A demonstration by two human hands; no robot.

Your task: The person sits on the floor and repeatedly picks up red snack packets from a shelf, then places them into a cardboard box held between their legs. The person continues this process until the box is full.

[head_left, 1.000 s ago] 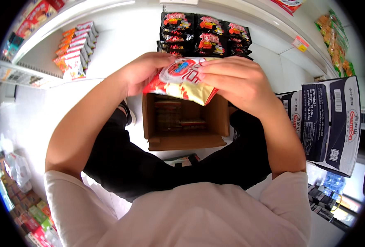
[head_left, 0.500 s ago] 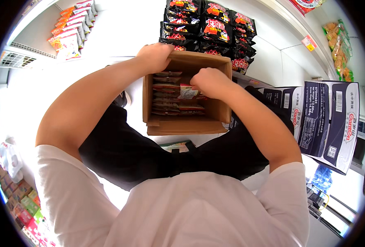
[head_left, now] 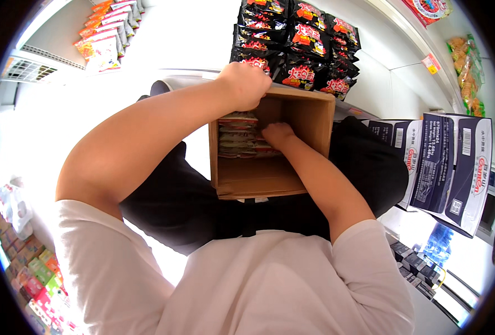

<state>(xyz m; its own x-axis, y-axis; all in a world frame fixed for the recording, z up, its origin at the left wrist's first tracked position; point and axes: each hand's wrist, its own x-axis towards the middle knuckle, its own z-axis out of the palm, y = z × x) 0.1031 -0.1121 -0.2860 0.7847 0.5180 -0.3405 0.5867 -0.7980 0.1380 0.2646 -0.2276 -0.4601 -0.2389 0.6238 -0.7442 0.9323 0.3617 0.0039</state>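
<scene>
An open cardboard box [head_left: 269,183] stands between my knees in front of the shelf. My left hand [head_left: 247,85] is closed over its far left rim. Flat snack-like packets [head_left: 237,137] are stacked along the box's left side, and bare cardboard shows at the right and near the front. Deep inside, my right hand [head_left: 279,135] has curled fingers against the right ends of these packets. What those fingertips hold, if anything, is hidden.
Black noodle packets [head_left: 307,40] stand in stacked columns on the shelf just beyond the box. Orange and white packets [head_left: 105,44] line the upper left shelf. Large dark-and-white cartons [head_left: 451,167] sit at my right. A white plastic bag [head_left: 14,209] lies at the far left.
My right hand has gone deeper into the box; the red-and-white packet it held up no longer shows in it. The box has tilted, and my left hand has shifted along its rim.
</scene>
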